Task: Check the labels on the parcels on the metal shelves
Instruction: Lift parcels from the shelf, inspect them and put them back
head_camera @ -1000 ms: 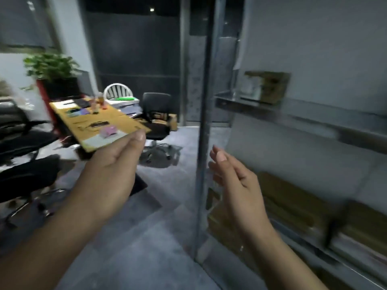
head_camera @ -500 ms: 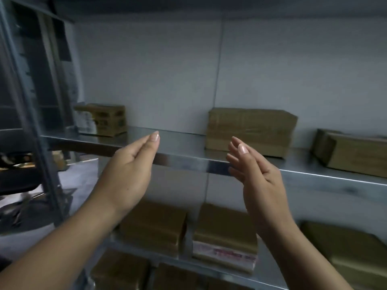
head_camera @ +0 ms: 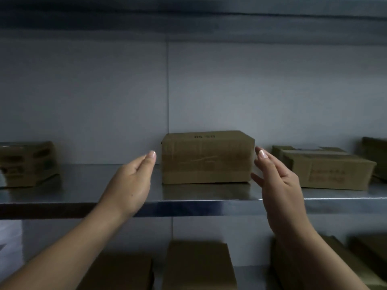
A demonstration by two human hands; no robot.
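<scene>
A brown cardboard parcel (head_camera: 206, 158) stands on the metal shelf (head_camera: 188, 206) straight ahead, against the white back wall, with faint print on its top. My left hand (head_camera: 130, 183) is raised just left of it with straight fingers, a small gap from its side. My right hand (head_camera: 276, 185) is held up at the parcel's right side, fingers spread and close to its edge; I cannot tell whether they touch. Neither hand holds anything. No label shows on the parcel's front face.
On the same shelf lie a printed parcel (head_camera: 28, 164) at the far left and a flatter parcel (head_camera: 326, 168) at the right, with another at the right edge. Several parcels (head_camera: 199, 266) lie on the shelf below. Another shelf (head_camera: 188, 13) runs overhead.
My view has swung from the room and the rack's post to face the shelf. Both hands have risen and moved apart, and now flank the middle parcel.
</scene>
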